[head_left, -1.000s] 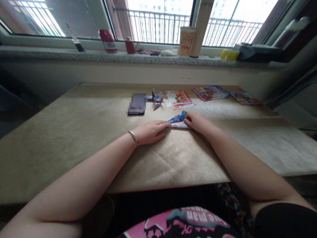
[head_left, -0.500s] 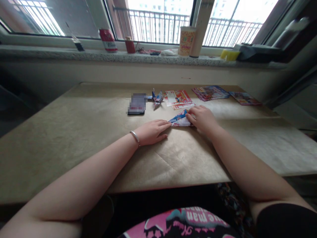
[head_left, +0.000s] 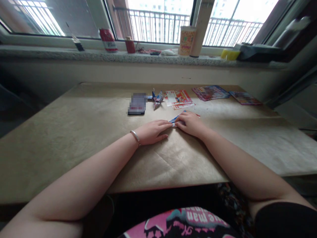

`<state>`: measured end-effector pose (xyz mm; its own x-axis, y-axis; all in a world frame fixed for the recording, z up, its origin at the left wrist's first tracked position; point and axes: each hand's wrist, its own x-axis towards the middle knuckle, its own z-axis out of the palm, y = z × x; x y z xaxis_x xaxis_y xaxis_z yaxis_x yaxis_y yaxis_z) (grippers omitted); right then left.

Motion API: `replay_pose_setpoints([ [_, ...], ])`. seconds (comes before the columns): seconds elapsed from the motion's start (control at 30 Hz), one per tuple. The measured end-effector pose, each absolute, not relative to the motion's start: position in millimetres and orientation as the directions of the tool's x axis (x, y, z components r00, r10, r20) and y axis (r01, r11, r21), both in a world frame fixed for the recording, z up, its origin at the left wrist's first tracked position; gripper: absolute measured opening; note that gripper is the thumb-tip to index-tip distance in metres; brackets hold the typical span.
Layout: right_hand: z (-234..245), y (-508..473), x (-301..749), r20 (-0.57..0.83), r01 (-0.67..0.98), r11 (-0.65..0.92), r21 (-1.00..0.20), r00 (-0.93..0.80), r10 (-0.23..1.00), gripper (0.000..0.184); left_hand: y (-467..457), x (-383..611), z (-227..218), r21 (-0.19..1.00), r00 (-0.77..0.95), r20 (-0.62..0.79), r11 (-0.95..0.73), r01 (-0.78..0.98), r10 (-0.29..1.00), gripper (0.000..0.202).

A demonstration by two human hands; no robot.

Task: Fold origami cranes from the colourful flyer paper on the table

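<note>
A small folded piece of colourful printed paper (head_left: pixel 174 120) lies on the brown paper-covered table (head_left: pixel 74 132). My left hand (head_left: pixel 152 131), with a silver bangle at the wrist, lies flat with its fingertips pinning the paper's left tip. My right hand (head_left: pixel 190 123) lies over most of the paper, fingers stretched flat and pressing it down. Only the paper's left end and a sliver at the right show.
Behind the hands lie a dark phone (head_left: pixel 137 103), a finished folded paper crane (head_left: pixel 157 99) and three stacks of printed sheets (head_left: pixel 178 98) (head_left: pixel 210 92) (head_left: pixel 244 98). The windowsill holds a red can (head_left: pixel 108 40), a cup (head_left: pixel 186 40) and small items.
My right hand has moved left and down over the folded paper, covering it and flattening it. My left hand has stayed in place.
</note>
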<state>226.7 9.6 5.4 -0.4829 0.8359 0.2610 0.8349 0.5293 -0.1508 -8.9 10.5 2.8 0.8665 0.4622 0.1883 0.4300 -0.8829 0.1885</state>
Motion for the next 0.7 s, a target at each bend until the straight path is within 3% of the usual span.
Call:
replay_pose_setpoints([
  [0.17,2,14,224,0.256,0.906,0.385,-0.176,-0.336,0.906,0.022,10,-7,2,0.137,0.857,0.221,-0.885,0.445,0.465,0.041],
  [0.47,-5,26,229,0.181,0.909,0.326,-0.258,-0.286,0.941,0.025,6,-5,8,0.023,0.820,0.222,-0.844,0.536,0.527,0.035],
  [0.7,-5,26,227,0.165,0.923,0.287,-0.255,-0.251,0.954,0.025,2,-2,10,-0.038,0.806,0.211,-0.819,0.573,0.554,0.033],
])
